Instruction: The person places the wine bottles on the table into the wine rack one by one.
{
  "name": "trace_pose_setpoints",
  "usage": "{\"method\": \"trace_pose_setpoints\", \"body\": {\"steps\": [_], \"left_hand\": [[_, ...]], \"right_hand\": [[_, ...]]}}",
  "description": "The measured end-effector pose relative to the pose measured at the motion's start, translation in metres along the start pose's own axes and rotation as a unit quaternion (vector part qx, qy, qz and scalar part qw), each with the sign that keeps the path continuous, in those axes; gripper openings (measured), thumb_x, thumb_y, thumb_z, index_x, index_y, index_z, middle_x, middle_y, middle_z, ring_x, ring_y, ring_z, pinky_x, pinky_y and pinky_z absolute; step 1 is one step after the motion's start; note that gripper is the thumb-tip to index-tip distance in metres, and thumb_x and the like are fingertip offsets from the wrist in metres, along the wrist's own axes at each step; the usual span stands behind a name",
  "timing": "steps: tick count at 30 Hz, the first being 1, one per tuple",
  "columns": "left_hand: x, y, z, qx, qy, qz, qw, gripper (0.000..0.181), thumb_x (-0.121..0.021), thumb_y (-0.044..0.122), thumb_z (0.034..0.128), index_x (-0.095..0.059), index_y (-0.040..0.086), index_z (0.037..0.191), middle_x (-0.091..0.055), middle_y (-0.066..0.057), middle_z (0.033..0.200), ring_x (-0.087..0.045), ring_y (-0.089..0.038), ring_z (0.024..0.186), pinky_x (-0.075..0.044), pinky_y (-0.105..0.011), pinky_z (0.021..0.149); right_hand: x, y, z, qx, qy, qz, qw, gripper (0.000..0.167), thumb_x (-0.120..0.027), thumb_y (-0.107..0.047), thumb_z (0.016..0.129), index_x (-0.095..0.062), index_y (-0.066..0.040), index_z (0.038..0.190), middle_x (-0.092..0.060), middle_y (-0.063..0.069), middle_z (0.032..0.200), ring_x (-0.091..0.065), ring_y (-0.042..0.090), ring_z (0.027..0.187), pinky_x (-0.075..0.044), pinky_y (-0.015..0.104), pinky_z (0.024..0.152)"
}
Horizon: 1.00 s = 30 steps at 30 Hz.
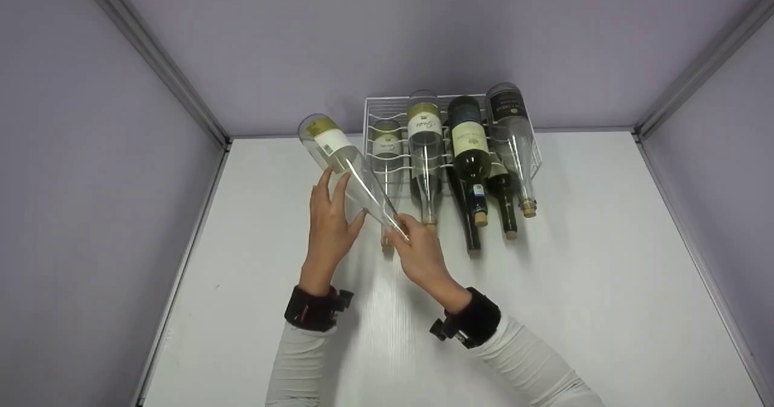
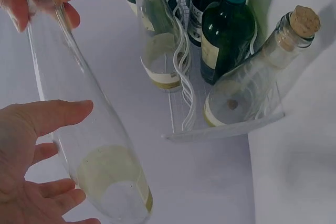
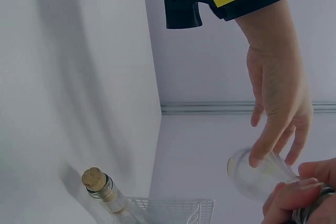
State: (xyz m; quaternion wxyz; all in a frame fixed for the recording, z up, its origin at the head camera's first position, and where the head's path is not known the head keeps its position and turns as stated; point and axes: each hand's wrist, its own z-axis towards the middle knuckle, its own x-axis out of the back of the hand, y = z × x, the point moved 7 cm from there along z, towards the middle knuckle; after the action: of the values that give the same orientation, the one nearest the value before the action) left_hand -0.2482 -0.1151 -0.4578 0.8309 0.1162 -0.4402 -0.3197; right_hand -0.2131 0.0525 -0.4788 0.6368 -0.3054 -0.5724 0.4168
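Note:
A clear glass wine bottle point(image 1: 366, 181) with a white and yellow-green label is held tilted in the air, base toward the upper left. My right hand point(image 1: 423, 254) grips it by the neck; the mouth is hidden in that hand. Spread along the bottle's side is my left hand point(image 1: 329, 219), its fingers nearly straight and loose at the glass. In the left wrist view, the left thumb and fingers point(image 2: 63, 115) lie around the bottle's body. Just right of the bottle is a white wire rack point(image 1: 365, 117) loaded with corked bottles.
In the rack's lower row, a clear bottle point(image 1: 387, 213) lies on the left. Above are another clear bottle point(image 1: 425, 126), a dark green one point(image 1: 470, 141) and a black-labelled clear one point(image 1: 509, 106). Corked necks overhang the white table point(image 1: 598, 274). Grey walls point(image 1: 338, 38) enclose it.

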Motion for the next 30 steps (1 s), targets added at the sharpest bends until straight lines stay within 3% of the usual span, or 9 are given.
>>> {"method": "trace_pose_setpoints", "body": {"steps": [6,14,18,23,30], "left_hand": [[-0.006,0.004,-0.005,0.009,-0.005,-0.039,0.9992,0.064,-0.080,0.009,0.0814,-0.050,-0.003,0.137,-0.042,-0.024,0.143,-0.041,-0.040,0.131,-0.032,-0.052,0.109],[-0.017,0.009,-0.006,0.007,-0.034,-0.055,0.9979,0.054,-0.073,0.011,0.0894,-0.052,-0.004,0.137,-0.050,-0.021,0.139,-0.047,-0.037,0.128,-0.029,-0.056,0.110],[-0.024,0.004,-0.008,0.015,-0.049,-0.056,0.9971,0.050,-0.067,0.019,0.0950,-0.052,-0.001,0.138,-0.050,-0.020,0.139,-0.047,-0.036,0.128,-0.031,-0.055,0.109],[-0.033,-0.007,-0.011,0.047,-0.071,-0.059,0.9946,0.051,-0.059,0.032,0.0995,-0.051,0.002,0.140,-0.048,-0.019,0.141,-0.045,-0.036,0.130,-0.032,-0.052,0.109],[-0.043,-0.021,-0.016,0.096,-0.095,-0.066,0.9886,0.052,-0.051,0.039,0.1024,-0.051,0.006,0.142,-0.046,-0.018,0.145,-0.044,-0.036,0.132,-0.034,-0.050,0.108]], "right_hand": [[-0.005,0.005,-0.001,-0.023,0.000,0.046,0.9987,0.038,-0.056,-0.022,0.101,-0.056,0.003,0.129,-0.069,0.012,0.106,-0.065,0.023,0.097,-0.050,0.045,0.087],[-0.009,0.009,0.003,-0.057,0.023,0.080,0.9949,0.035,-0.053,-0.019,0.102,-0.055,0.006,0.127,-0.065,0.015,0.102,-0.060,0.025,0.089,-0.050,0.041,0.080],[-0.008,0.010,0.005,-0.071,0.036,0.086,0.9931,0.034,-0.052,-0.019,0.103,-0.055,0.005,0.127,-0.065,0.013,0.100,-0.059,0.023,0.087,-0.049,0.040,0.079],[-0.008,0.014,0.012,-0.074,0.041,0.082,0.9930,0.031,-0.050,-0.019,0.103,-0.056,0.004,0.123,-0.062,0.012,0.091,-0.056,0.024,0.081,-0.048,0.040,0.074],[-0.010,0.018,0.018,-0.102,0.038,0.076,0.9912,0.040,-0.046,-0.021,0.104,-0.049,0.005,0.134,-0.063,0.020,0.117,-0.059,0.034,0.110,-0.046,0.048,0.096]]}}
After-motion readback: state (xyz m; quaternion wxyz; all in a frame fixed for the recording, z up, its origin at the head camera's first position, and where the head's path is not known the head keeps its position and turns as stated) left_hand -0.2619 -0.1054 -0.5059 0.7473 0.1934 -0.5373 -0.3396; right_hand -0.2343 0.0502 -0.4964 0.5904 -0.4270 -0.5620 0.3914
